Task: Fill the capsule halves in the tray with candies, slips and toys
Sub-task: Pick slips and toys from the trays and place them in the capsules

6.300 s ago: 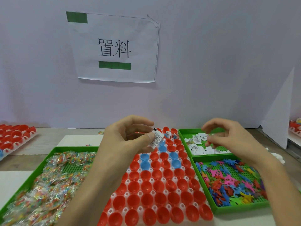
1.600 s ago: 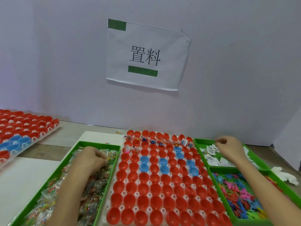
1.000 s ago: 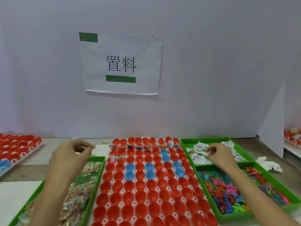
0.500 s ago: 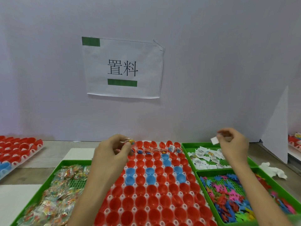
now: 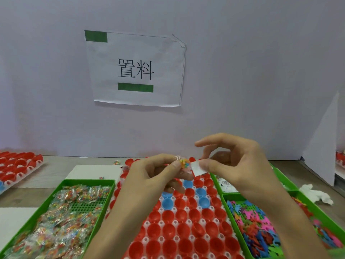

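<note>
Now: both hands up over the far end of the capsule tray (image 5: pixel 175 222), each holding 1 item.
Left hand (image 5: pixel 155 176) pinches a candy packet (image 5: pixel 183 164) between thumb and fingertips, other fingers curled under. Right hand (image 5: pixel 237 165) pinches a white slip (image 5: pixel 198 168) by its edge, forefinger arched above it; the slip sits just beside the packet. Tray cups below are red with a few blue, near rows hold nothing. Candy bin (image 5: pixel 87 182) is left of the tray, slip bin (image 5: pixel 282 177) and toy bin (image 5: pixel 317 210) right.
</note>
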Demonstrator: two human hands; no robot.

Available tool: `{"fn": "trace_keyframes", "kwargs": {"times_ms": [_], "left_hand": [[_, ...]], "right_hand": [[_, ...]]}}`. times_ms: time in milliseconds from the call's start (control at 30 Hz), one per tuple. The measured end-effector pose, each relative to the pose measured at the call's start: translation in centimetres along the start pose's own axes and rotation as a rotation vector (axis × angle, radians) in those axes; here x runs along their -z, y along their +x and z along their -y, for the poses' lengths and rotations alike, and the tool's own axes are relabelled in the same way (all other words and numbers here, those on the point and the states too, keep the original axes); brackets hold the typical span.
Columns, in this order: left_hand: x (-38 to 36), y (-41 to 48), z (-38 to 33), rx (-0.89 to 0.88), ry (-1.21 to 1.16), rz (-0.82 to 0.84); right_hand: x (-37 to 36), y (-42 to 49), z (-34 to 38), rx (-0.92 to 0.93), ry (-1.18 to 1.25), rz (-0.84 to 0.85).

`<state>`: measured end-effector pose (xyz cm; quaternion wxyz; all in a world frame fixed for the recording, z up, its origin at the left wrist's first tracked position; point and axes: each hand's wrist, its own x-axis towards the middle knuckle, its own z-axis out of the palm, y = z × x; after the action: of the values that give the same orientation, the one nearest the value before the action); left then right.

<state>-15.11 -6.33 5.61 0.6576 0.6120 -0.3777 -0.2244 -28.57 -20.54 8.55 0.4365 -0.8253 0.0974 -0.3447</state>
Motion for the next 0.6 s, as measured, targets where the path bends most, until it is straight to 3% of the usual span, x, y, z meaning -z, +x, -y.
{"fn": "trace_keyframes", "kwargs": {"times_ms": [200, 300, 400, 600], "left_hand": [[-0.4, -0.4, -0.4, -0.026, 0.008, -0.032], [0.5, -0.3, -0.5, -0.040, 0.020, -0.086], [0.6, -0.4, -1.0, -0.028, 0.010, -0.033], [-0.1, -0.9, -1.7, -0.017, -0.036, 0.154]], "right_hand": [[0.6, -0.2, 1.1, 0.058, -0.052, -0.003], [1.5, -0.5, 1.8, 0.103, 0.084, -0.022], [1.4, -0.7, 1.9, 0.103, 0.167, 0.018], [-0.2, -0.7, 1.3, 0.144, -0.003, -0.006]]}}
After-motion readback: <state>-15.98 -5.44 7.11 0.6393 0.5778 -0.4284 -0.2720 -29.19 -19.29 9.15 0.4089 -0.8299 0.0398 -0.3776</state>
